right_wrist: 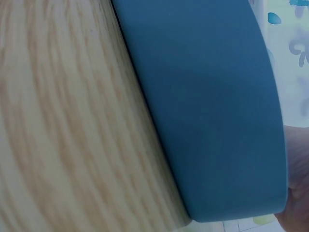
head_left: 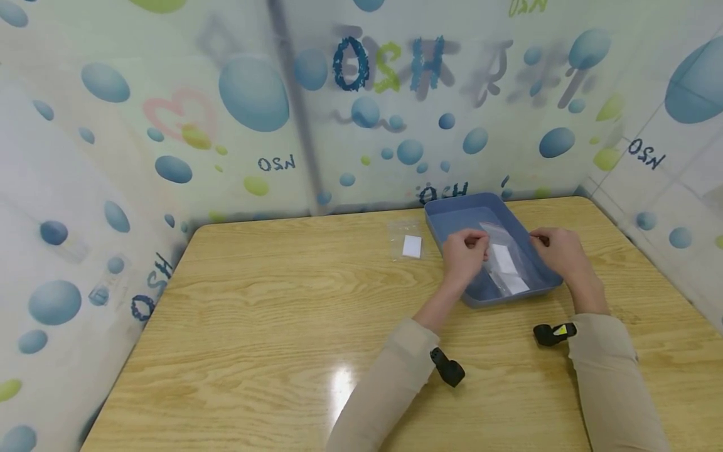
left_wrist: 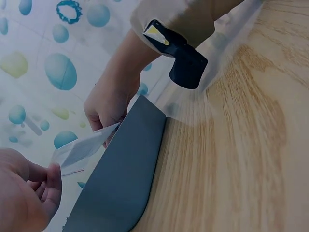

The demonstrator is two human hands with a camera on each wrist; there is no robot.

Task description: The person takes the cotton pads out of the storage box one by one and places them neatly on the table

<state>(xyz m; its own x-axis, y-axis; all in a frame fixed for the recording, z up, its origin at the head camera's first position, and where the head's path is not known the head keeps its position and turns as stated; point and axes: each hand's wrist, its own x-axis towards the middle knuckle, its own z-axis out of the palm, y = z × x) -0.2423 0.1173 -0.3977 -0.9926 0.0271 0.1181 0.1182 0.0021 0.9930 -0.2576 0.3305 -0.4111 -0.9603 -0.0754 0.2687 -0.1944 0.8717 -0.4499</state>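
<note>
My left hand (head_left: 462, 252) pinches the upper left edge of a clear plastic bag (head_left: 497, 236) between thumb and fingertips. A white card (head_left: 501, 258) shows inside the plastic, with another white piece (head_left: 515, 284) lower down. The bag lies tilted within a blue tray (head_left: 460, 218), and it stretches from my fingers across the tray in the left wrist view. At the tray's right rim, my right hand (head_left: 559, 248) grips the edge with curled fingers. In the right wrist view, the tray's outer wall (right_wrist: 207, 96) hides most of that hand.
A small clear bag (head_left: 396, 243) with a white card (head_left: 412, 247) lies on the wooden table (head_left: 271, 301) just left of the tray. Behind the table hangs a patterned curtain (head_left: 339, 144). Black wrist cameras (head_left: 449, 367) stick out from both sleeves above the tabletop.
</note>
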